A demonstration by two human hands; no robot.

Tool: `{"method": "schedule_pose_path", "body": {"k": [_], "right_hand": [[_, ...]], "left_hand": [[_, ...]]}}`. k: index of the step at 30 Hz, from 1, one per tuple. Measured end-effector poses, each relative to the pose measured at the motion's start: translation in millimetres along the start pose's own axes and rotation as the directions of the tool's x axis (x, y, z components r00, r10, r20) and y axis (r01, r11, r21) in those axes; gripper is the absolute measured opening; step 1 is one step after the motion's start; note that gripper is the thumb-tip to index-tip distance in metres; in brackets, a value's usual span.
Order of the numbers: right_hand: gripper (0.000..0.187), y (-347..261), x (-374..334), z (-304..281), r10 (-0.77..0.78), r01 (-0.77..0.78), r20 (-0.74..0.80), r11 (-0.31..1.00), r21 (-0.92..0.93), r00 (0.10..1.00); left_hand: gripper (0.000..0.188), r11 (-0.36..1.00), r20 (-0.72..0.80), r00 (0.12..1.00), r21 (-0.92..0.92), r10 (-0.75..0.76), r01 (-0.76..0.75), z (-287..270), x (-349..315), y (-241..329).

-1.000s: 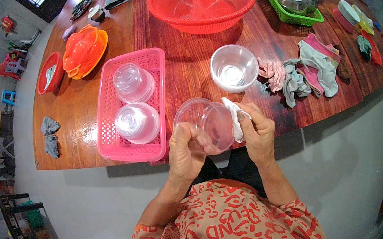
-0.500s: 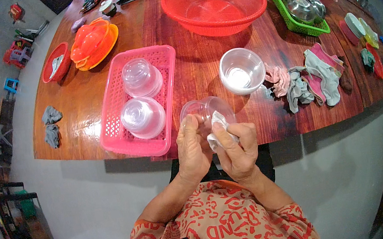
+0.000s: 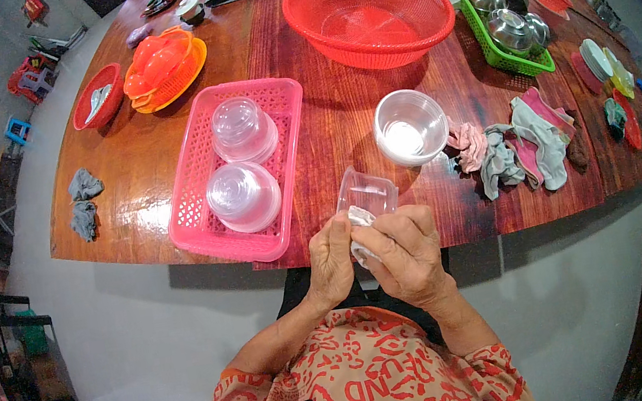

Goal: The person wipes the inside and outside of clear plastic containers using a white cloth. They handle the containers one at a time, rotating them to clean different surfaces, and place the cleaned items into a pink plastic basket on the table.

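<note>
Just over the table's near edge, my left hand point(image 3: 331, 263) grips a clear plastic bowl point(image 3: 373, 191) by its side. The bowl is tilted, its far part showing beyond my fingers. My right hand point(image 3: 409, 258) is closed on a white cloth point(image 3: 359, 216), pressed against the bowl; part of the cloth is hidden by the fingers. Beyond my right hand stands a stack of clear plastic bowls point(image 3: 411, 127), mouth up. To the left, a pink basket point(image 3: 295, 163) holds two upside-down stacks of clear bowls point(image 3: 244, 196).
A big red basket point(image 3: 374, 49) stands at the back. Crumpled cloths point(image 3: 542, 138) lie to the right, near a green basket point(image 3: 510, 59) of metal bowls. Orange baskets point(image 3: 163, 67) and a red bowl point(image 3: 110, 103) sit at the far left; grey cloths point(image 3: 83, 203) lie nearer.
The clear bowl has been turned in my hands and now tilts to show its side. My right hand has shifted slightly nearer with the cloth. The view has moved slightly.
</note>
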State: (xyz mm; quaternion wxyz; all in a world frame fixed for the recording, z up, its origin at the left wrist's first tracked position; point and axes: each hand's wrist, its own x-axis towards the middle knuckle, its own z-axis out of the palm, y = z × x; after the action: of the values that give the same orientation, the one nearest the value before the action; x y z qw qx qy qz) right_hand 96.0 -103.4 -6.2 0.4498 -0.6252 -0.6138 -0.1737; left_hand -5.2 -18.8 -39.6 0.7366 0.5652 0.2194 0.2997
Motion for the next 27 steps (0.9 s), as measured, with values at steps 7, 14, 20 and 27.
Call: {"method": "schedule_pose_path", "body": {"k": [7,14,20,27], "right_hand": [[0.021,17,17,-14,0.187,-0.202,0.087,0.959,0.2,0.978],[0.014,46,8,-20,0.539,-0.607,0.294,0.615,0.503,0.79],[0.021,66,-19,0,0.67,-0.715,0.402,0.282,0.639,0.624],[0.026,50,-45,22,0.779,-0.723,0.402,0.093,0.685,0.482]], "left_hand": [[0.047,0.973,0.197,0.975,0.182,0.106,-0.142,-7,-6,2],[0.056,0.999,0.35,0.936,0.026,0.036,-0.048,-14,-2,5],[0.054,0.962,0.243,0.97,-0.261,-0.012,0.077,-15,5,-6],[0.043,0.853,0.036,0.987,-0.499,-0.154,0.152,-11,20,-5]]}}
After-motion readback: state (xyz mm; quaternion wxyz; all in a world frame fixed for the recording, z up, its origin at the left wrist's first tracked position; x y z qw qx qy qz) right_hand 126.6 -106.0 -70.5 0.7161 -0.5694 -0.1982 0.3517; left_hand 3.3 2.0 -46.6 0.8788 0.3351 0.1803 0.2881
